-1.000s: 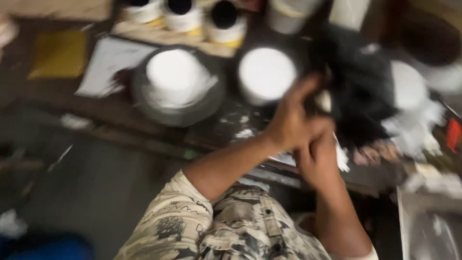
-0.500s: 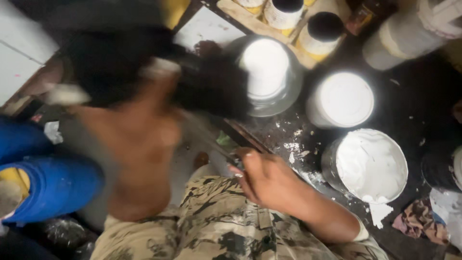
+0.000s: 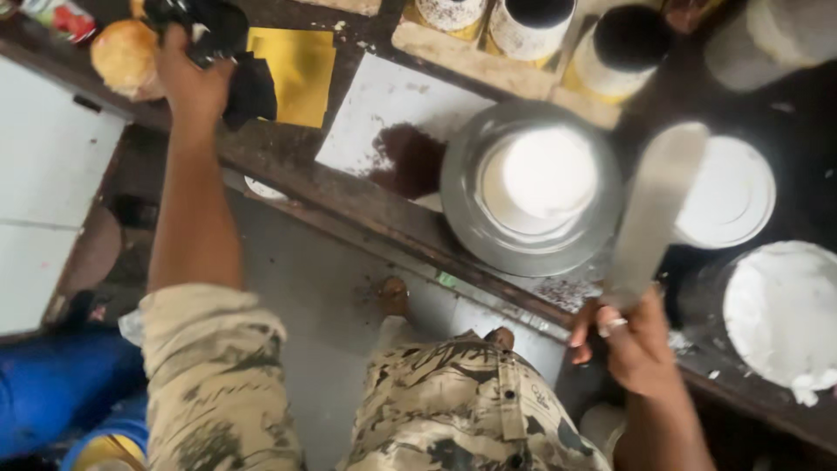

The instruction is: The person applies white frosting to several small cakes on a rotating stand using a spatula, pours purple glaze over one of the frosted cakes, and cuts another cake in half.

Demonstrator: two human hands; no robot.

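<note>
Grip: our right hand (image 3: 641, 344) is closed around the handle of a long flat palette knife (image 3: 654, 214), blade pointing up and away; our left hand (image 3: 187, 78) is clenched on a bunched black cloth (image 3: 222, 44) at the far left of the counter.
Counter: we see a dark, stained worktop (image 3: 296, 179) running across the view, with a white sheet and a brown spill (image 3: 405, 157) on it.
Cake: a round white-iced cake (image 3: 540, 179) sits on a metal turntable (image 3: 462, 209), just left of the blade.
Bowl: a bowl of white cream (image 3: 785, 314) stands at the right, near our right hand.
Risk: we judge the raised blade could nick the icing, since it hangs so near the cake while our reach stretches left.
</note>
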